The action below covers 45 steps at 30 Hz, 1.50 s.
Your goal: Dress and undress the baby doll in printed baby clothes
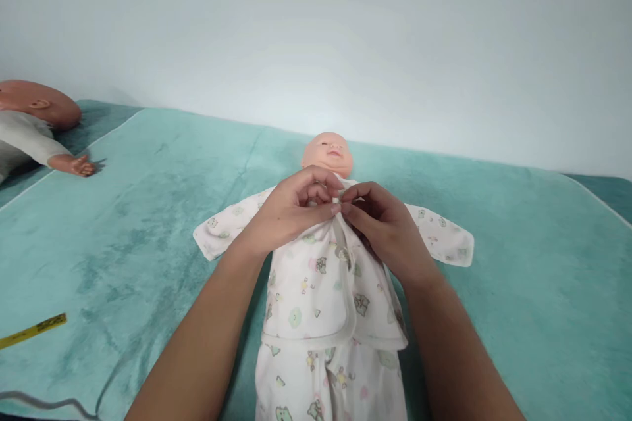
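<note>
A baby doll [328, 150] lies on its back, head toward the wall, in a white printed jacket [309, 289] and matching trousers [363, 388]. At the jacket's front opening, just below the doll's chin, my left hand [301, 204] pinches one edge between thumb and fingers. Close against it, my right hand [382, 220] pinches the facing edge. The fingertips nearly meet, and the small bit of cloth or fastener between them is mostly hidden. Below my hands a button or snap [343, 254] shows on the front edge. Both sleeves [444, 237] lie spread outward.
A teal blanket [533, 289] covers the surface up to the pale wall [316, 33]. At the far left lies a second doll [29, 125] in a white top. A yellow strip [34, 331] and a grey cord [49, 401] are at the lower left.
</note>
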{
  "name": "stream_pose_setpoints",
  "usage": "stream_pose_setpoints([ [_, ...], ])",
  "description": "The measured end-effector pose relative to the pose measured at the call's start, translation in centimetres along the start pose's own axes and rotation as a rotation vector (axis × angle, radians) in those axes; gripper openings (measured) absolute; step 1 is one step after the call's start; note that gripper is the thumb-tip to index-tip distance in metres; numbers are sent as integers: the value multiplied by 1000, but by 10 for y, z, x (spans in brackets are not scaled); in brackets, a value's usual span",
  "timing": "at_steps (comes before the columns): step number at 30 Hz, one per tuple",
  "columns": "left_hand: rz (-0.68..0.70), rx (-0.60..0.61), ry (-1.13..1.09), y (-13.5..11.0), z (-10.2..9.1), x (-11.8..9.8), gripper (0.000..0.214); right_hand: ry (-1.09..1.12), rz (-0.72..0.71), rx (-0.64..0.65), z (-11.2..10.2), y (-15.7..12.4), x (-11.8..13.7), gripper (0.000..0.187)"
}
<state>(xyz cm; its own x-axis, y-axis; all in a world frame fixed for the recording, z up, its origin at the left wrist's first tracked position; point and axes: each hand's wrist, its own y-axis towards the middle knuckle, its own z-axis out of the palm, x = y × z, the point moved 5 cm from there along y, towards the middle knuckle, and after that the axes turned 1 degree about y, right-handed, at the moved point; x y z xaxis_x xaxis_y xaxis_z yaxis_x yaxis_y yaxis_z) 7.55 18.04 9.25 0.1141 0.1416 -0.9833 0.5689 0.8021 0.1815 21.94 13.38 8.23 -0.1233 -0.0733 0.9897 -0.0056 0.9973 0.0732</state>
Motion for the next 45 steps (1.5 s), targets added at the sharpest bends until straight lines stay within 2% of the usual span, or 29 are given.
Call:
stream_pose_setpoints([
  [6,24,0,25,0,1,1,21,-75,-9,-19,-1,-2,2,13],
  [11,21,-3,48,-1,0,-1,31,-120,36,26,-1,-4,9,17],
  [19,-9,3,-34,-1,-2,-1,31,-103,36,28,-1,-3,6,19],
  [29,-6,-11,-16,0,-1,-1,32,-188,-18,-68,5,-1,7,8],
  [34,8,-20,-78,1,-2,2,32,-235,-77,-131,6,-1,8,12],
  [38,30,-12,-56,1,0,2,28,-149,-80,-107,5,0,3,11],
  [42,109,-58,-29,0,-2,-2,24,-58,6,-78,0,0,2,8],
  [45,150,-82,-17,-5,-9,-10,10,-103,57,-21,-6,-9,15,23],
])
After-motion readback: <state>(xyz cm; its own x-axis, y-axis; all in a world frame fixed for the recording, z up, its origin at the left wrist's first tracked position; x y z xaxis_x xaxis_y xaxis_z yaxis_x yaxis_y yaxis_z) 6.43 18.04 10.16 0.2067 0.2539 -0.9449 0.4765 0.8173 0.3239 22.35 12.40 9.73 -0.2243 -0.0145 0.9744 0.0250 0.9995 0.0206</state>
